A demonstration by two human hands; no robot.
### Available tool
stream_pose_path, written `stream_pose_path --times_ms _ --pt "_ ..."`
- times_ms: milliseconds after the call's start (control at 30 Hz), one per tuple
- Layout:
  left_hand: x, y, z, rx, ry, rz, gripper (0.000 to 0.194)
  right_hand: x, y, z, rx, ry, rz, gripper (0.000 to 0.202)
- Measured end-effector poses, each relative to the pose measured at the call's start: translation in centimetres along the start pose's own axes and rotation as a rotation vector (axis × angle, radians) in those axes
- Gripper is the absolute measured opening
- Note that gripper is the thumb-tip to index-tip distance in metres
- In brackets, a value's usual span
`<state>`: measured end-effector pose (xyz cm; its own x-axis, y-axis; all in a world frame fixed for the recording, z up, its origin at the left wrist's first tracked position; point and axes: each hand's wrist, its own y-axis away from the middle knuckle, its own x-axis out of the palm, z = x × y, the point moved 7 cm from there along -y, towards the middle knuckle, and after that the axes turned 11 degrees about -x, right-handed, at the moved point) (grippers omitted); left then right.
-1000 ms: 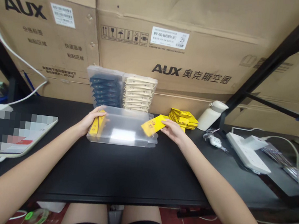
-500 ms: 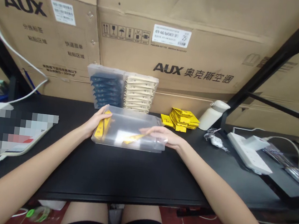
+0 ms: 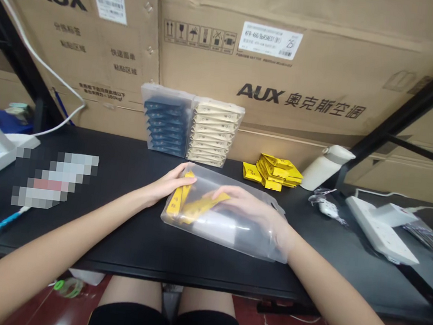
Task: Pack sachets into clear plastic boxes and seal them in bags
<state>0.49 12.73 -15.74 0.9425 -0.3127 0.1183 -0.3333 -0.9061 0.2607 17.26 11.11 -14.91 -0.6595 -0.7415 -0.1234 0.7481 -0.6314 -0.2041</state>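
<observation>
A clear plastic box (image 3: 247, 236) lies tilted above the black table, its open end toward the right. My left hand (image 3: 171, 182) grips its left end, thumb on top. Inside that end one yellow packet (image 3: 175, 199) stands against the wall. My right hand (image 3: 243, 204) reaches into the box through the open end, its fingers closed on a second yellow packet (image 3: 201, 206) beside the first. Behind the box, a pile of yellow packets (image 3: 278, 172) rests on the table. Two upright clear boxes hold dark blue packets (image 3: 166, 125) and cream packets (image 3: 214, 133).
A white bottle (image 3: 325, 167) and a white earphone case (image 3: 328, 209) are behind on the right, near a power strip (image 3: 383, 231). On the left lie a pixelated phone (image 3: 58, 181) and another power strip (image 3: 1, 159). Cardboard boxes (image 3: 195, 71) stand behind the table (image 3: 114, 234).
My right hand has gone deeper into the clear box, carrying the second yellow packet toward the left end. The view has shifted, and the box is more tilted.
</observation>
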Motion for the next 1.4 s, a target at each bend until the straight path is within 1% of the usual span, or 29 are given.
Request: stream_pose_path --times_ms 100,200,267,367,433,533,633,800,900,967,1033,1100,1167,1200,1267,1333,1400 --pt "0.4 0.3 -0.1 0.017 -0.025 0.001 0.047 0.2 -0.2 -1.0 0.04 -0.04 -0.066 0.025" --pt "0.6 0.4 -0.2 0.038 -0.053 0.003 0.048 0.4 -0.4 -1.7 0.05 0.049 -0.14 0.025" --pt "0.7 0.5 -0.2 0.041 -0.072 0.003 0.049 0.6 -0.6 -1.8 0.025 0.118 -0.197 0.027" --pt "1.1 0.6 -0.2 0.042 -0.083 0.035 0.052 1.1 -0.8 -1.7 -0.032 0.158 -0.26 0.031" --pt "1.4 0.7 0.0 0.042 -0.073 0.052 0.053 1.4 -0.8 -2.0 -0.03 0.18 -0.295 0.033" --pt "1.7 0.7 0.3 0.032 -0.048 0.074 0.054 1.8 -0.8 -1.9 -0.039 0.233 -0.374 0.045" --pt "1.9 0.7 0.2 0.058 -0.054 0.087 0.055 2.3 -0.7 -1.1 -0.12 0.253 -0.433 0.056" --pt "1.7 0.8 -0.2 0.106 -0.103 0.051 0.057 2.9 -0.6 -0.5 -0.116 0.235 -0.419 0.059" --pt "1.6 0.6 -0.2 0.105 -0.101 0.058 0.058 3.2 -0.7 -0.6 -0.119 0.193 -0.361 0.073" --pt "1.1 0.3 -0.4 0.101 -0.071 0.055 0.059 2.9 -0.9 -0.8 -0.137 0.126 -0.339 0.078" --pt "-0.1 0.0 -0.9 0.104 -0.031 0.006 0.059 1.6 -1.0 -1.0 -0.177 0.083 -0.386 0.073" --pt "-2.0 -0.4 -1.4 0.104 -0.008 -0.092 0.058 -0.8 -0.8 -1.4 -0.2 0.099 -0.5 0.056" --pt "-4.0 -0.7 -1.7 0.071 0.001 -0.158 0.058 -3.7 -0.3 -2.4 -0.147 0.168 -0.639 0.033" --pt "-5.0 -0.8 -1.8 0.047 0.0 -0.188 0.057 -5.1 -0.1 -2.9 -0.123 0.21 -0.685 0.025" --pt "-6.6 -1.0 -1.8 0.014 -0.002 -0.228 0.053 -7.3 0.4 -3.4 -0.109 0.266 -0.725 0.016" --pt "-7.6 -1.1 -1.8 0.008 0.008 -0.243 0.052 -9.4 1.2 -3.2 -0.106 0.465 -0.769 0.014" --pt "-7.9 -1.1 -1.8 0.006 0.018 -0.252 0.051 -11.2 2.2 -2.3 -0.122 0.677 -0.828 0.012"
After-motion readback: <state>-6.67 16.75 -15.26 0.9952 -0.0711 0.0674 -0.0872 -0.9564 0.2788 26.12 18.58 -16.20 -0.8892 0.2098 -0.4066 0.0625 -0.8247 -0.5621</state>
